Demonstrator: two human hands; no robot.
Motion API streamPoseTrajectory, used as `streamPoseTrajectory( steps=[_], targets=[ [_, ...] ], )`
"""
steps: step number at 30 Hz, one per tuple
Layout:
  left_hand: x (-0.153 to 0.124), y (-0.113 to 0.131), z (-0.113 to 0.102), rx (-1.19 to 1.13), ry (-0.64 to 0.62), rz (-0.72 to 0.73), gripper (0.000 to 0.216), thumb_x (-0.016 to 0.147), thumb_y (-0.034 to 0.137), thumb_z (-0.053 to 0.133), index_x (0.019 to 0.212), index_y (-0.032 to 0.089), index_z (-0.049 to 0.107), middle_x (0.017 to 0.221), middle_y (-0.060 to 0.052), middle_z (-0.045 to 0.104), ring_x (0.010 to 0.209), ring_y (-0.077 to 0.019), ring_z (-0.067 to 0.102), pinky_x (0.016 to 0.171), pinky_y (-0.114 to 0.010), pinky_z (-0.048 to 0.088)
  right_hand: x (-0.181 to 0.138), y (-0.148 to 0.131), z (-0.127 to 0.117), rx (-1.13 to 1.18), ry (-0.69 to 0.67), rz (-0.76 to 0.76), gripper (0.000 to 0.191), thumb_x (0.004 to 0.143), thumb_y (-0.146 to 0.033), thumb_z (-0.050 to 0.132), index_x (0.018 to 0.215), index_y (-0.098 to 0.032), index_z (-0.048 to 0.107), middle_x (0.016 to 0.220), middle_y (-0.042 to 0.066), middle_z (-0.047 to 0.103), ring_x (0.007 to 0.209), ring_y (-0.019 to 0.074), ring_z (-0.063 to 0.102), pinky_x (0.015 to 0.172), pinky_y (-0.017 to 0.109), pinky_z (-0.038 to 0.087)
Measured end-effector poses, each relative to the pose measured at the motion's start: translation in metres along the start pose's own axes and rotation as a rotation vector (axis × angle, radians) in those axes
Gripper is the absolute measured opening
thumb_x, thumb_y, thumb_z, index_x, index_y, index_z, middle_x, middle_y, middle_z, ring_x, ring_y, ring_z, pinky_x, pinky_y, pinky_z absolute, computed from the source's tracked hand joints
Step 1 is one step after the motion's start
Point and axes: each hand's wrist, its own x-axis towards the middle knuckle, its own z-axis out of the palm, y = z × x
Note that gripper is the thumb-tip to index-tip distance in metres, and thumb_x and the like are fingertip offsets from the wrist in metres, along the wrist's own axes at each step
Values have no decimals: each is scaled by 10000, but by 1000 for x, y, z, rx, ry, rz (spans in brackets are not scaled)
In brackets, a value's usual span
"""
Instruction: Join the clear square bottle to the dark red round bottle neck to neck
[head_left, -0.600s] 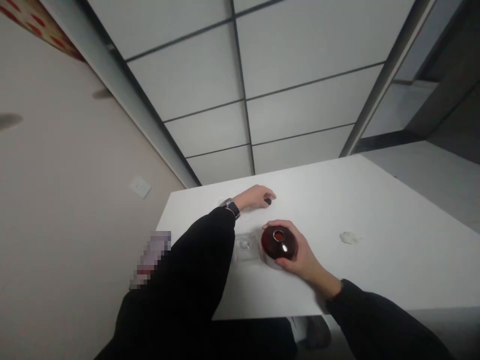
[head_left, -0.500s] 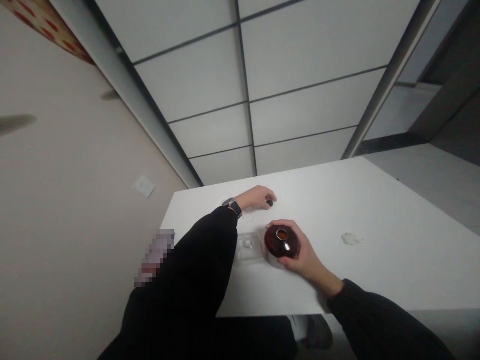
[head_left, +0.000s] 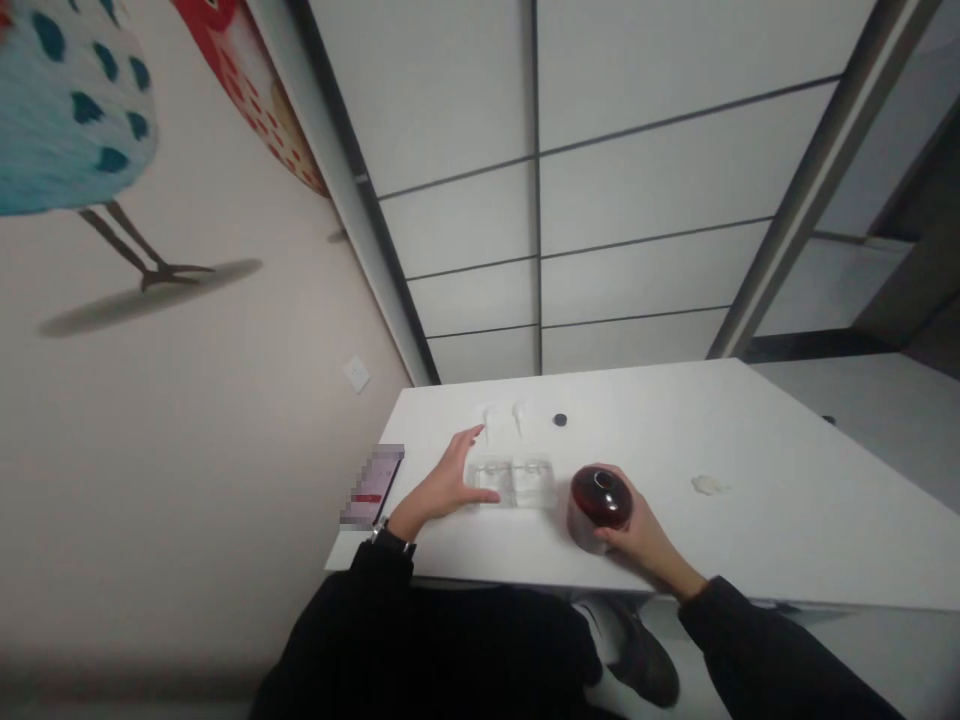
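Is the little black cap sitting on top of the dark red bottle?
No, the black cap lies alone on the white table, apart from the dark red bottle that the right hand holds.

On the counter (head_left: 750, 520), the tray (head_left: 514, 482) sits at frame centre, with the bottle (head_left: 598, 503) just to its right. The cap (head_left: 559, 420) lies above them, the wad (head_left: 705, 485) farther right, and the phone (head_left: 373, 488) at the counter's left edge.

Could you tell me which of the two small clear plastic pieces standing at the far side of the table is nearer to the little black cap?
The right-hand clear piece, the one standing closer to the black cap; the other clear piece stands farther left, just beyond the left hand.
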Motion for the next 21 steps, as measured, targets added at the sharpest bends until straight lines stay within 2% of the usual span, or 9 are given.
streamPoseTrajectory(
  steps=[3, 6, 9, 12, 15, 18, 21],
  targets=[
    [-17, -20, 20, -61, -8, -64, 1267, 684, 484, 964, 1681, 215, 231, 1703, -254, 311, 1500, -429, 486, 1240, -587, 414, -17, -7, 6, -26, -29, 30, 898, 618, -664, 928, 1332, -226, 603, 1289, 173, 704, 1195, 403, 688, 1067, 540, 553],
    [-11, -29, 36, -102, -23, -86, 1267, 626, 336, 992, 1650, 189, 260, 1624, -252, 449, 1481, -405, 516, 1263, -557, 385, -23, -20, 17, -84, -71, 52, 905, 614, -595, 939, 1359, -212, 596, 1311, 174, 712, 1214, 404, 688, 1092, 550, 539],
    [-4, -29, 41, -103, -24, -98, 1090, 631, 245, 970, 1549, 177, 385, 1478, -209, 603, 1377, -372, 605, 1227, -530, 420, -21, -34, 27, -145, -181, 71, 885, 614, -505, 957, 1372, -202, 614, 1290, 163, 739, 1211, 407, 694, 1129, 577, 507],
    [-3, -27, 36, -80, 1, -122, 891, 636, 245, 965, 1390, 171, 498, 1361, -178, 664, 1274, -358, 648, 1151, -513, 471, -16, -43, 34, -192, -294, 111, 735, 630, -476, 954, 1260, -201, 694, 1128, 121, 791, 1107, 391, 731, 1085, 574, 533],
    [-8, -20, 24, -75, 10, -144, 829, 600, 286, 991, 1282, 176, 533, 1266, -141, 692, 1189, -338, 674, 1091, -485, 501, -11, -49, 38, -230, -336, 139, 624, 643, -495, 944, 1142, -184, 733, 1025, 98, 803, 1044, 371, 746, 1048, 545, 553],
    [-15, -9, 9, -98, 7, -142, 838, 596, 369, 998, 1265, 180, 530, 1267, -131, 679, 1187, -332, 674, 1085, -474, 504, -6, -54, 41, -247, -366, 152, 620, 656, -515, 937, 1131, -172, 732, 1037, 102, 807, 1036, 352, 749, 1028, 512, 563],
    [-23, 5, -3, -134, 3, -123, 828, 621, 409, 983, 1276, 198, 523, 1353, -137, 640, 1291, -336, 627, 1150, -482, 467, -1, -56, 44, -249, -374, 151, 650, 647, -532, 942, 1149, -181, 727, 1082, 108, 806, 1051, 345, 747, 1025, 504, 564]
  ],
)
